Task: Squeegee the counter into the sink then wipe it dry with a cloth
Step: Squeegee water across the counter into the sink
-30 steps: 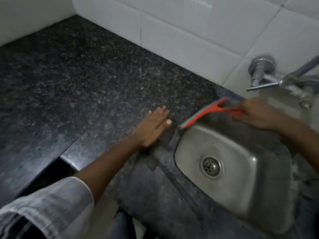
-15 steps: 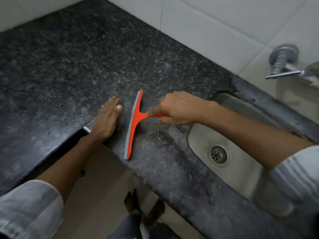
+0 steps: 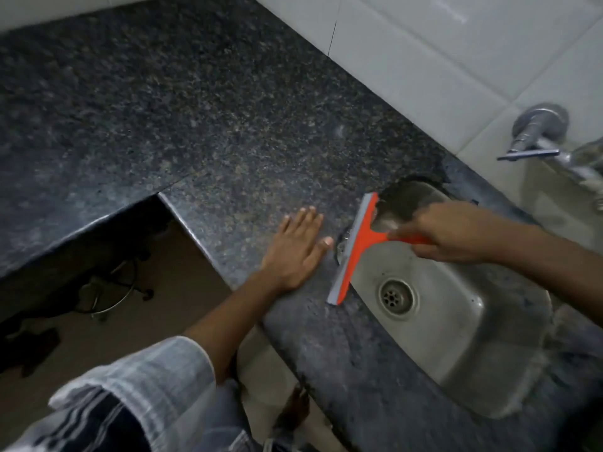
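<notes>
The orange squeegee [image 3: 354, 252] with a grey blade lies along the left rim of the steel sink [image 3: 456, 324]. My right hand [image 3: 450, 234] grips its orange handle above the sink bowl. My left hand [image 3: 295, 252] rests flat with straight fingers on the dark speckled granite counter [image 3: 202, 125], just left of the blade and apart from it. No cloth is in view.
A metal tap [image 3: 538, 135] sticks out of the white tiled wall [image 3: 424, 53] at the right. The sink drain [image 3: 396, 296] sits near the blade's lower end. Below the counter's cut-out edge lies the floor with a metal stool base [image 3: 111, 288].
My right hand has drawn the squeegee rightward across the counter to the sink's left rim. My left hand stays flat on the counter beside it.
</notes>
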